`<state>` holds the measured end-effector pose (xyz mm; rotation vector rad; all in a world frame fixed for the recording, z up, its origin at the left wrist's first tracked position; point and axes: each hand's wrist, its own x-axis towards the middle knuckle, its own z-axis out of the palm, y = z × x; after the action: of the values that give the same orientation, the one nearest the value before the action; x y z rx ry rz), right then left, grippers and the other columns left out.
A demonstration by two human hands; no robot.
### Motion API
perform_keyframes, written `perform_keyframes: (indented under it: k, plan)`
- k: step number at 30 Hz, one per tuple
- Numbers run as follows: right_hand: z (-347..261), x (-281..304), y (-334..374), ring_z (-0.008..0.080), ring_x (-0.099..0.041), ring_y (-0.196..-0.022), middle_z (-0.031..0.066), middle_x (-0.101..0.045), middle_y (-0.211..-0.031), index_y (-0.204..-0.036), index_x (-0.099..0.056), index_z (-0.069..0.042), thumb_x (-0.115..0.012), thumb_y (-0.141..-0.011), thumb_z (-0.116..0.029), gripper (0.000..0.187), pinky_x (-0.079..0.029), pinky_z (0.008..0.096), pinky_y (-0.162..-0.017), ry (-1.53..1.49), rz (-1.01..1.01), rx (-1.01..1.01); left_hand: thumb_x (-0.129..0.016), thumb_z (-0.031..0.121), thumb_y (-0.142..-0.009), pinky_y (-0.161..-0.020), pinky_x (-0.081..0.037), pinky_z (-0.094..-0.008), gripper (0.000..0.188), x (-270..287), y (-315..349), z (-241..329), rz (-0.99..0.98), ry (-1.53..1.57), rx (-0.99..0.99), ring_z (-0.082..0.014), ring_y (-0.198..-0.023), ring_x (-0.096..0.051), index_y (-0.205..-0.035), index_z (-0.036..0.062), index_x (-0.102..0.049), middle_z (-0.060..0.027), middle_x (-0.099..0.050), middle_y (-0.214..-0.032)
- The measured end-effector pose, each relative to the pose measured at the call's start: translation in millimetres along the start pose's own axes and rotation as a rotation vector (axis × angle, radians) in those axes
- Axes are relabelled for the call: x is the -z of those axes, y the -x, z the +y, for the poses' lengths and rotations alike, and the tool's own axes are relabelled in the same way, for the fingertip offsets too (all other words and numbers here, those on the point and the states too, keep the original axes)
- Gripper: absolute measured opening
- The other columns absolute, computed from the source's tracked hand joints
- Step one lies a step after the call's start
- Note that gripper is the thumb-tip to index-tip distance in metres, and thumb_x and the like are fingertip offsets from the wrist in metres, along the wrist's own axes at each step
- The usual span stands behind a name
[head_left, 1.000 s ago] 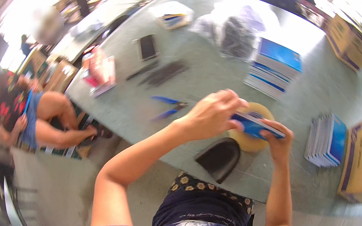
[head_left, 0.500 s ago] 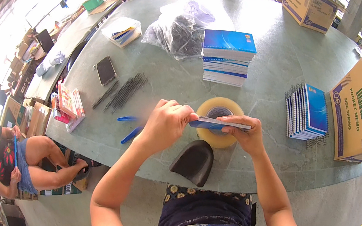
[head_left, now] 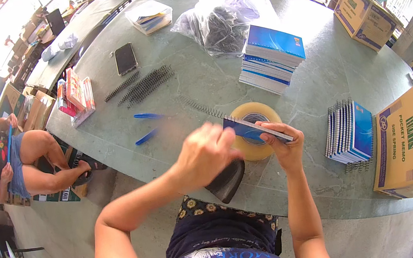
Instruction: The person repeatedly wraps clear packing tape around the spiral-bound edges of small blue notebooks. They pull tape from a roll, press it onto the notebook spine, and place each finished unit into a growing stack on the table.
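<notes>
My right hand (head_left: 285, 144) grips a small blue-covered notebook (head_left: 250, 130) by its right end, thumb on one side and fingers on the other. From the notebook's left end a dark wire coil (head_left: 203, 107) sticks out toward the upper left. Close to that end is my left hand (head_left: 205, 150), fingers bent and smeared by motion, so whether it holds anything is unclear. Below the notebook lies a wide roll of clear tape (head_left: 272, 114). A dark, rounded block (head_left: 228, 184) is partly hidden by my left hand. Blue-handled pliers (head_left: 145, 116) rest to the left.
Loose wire coils (head_left: 148, 86) lie by a phone (head_left: 126, 59). Notebooks are stacked (head_left: 274, 59) beside a plastic bag (head_left: 219, 24); bound ones (head_left: 347, 131) stand near an open carton (head_left: 410, 134). Another carton (head_left: 366, 17) is far right. A person (head_left: 33, 162) sits at left.
My left hand has come away from the notebook's end and moved lower, blurring. A coil now shows sticking out of the notebook. The whole view has shifted slightly.
</notes>
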<state>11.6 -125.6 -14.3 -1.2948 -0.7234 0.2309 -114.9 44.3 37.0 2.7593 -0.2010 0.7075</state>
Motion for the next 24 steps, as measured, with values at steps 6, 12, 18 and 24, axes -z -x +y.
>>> perform_keyframes:
  k: [6,12,18,24]
  plan:
    - [-8.2,-6.7,-1.9,0.0146,-0.064,-0.088,0.0103,-0.070,-0.093,-0.094,-0.070,0.000,-0.073,-0.077,-0.004,0.017,-0.049,0.0258,-0.080,0.037,0.026,-0.015,-0.074,0.017,-0.072,-0.078,-0.045,-0.0401,0.041,-22.1,45.8,-11.2,-0.232,0.380,0.147,-0.0309,-0.088,-0.054,-0.109,0.0074,-0.059,-0.0127,-0.056,-0.091]
    - [-5.5,-0.4,0.3,0.0093,-0.062,-0.079,0.0056,-0.071,-0.088,-0.091,-0.072,-0.002,-0.074,-0.078,-0.009,0.014,-0.048,0.0220,-0.074,0.110,0.099,-0.058,-0.067,0.001,-0.072,-0.069,-0.048,-0.0368,0.033,48.7,-10.3,-12.0,0.466,0.155,0.184,-0.0290,-0.082,-0.056,-0.103,0.0064,-0.062,-0.0141,-0.056,-0.092]
    - [-3.2,-2.6,-2.7,0.0073,-0.061,-0.076,0.0039,-0.071,-0.086,-0.091,-0.072,-0.003,-0.074,-0.078,-0.010,0.015,-0.049,0.0208,-0.071,0.105,0.078,-0.055,-0.069,0.002,-0.070,-0.068,-0.051,-0.0340,0.026,28.9,-9.2,-16.0,0.345,0.084,-0.065,-0.0259,-0.083,-0.058,-0.096,0.0054,-0.063,-0.0120,-0.058,-0.090]
    - [-10.7,-3.5,0.8,0.0070,-0.061,-0.074,0.0039,-0.071,-0.085,-0.090,-0.072,-0.003,-0.074,-0.079,-0.012,0.015,-0.049,0.0210,-0.069,0.120,0.064,-0.039,-0.072,0.001,-0.070,-0.070,-0.050,-0.0332,0.028,-10.8,3.5,-12.3,0.033,0.200,-0.101,-0.0227,-0.086,-0.058,-0.095,0.0072,-0.062,-0.0088,-0.058,-0.093]
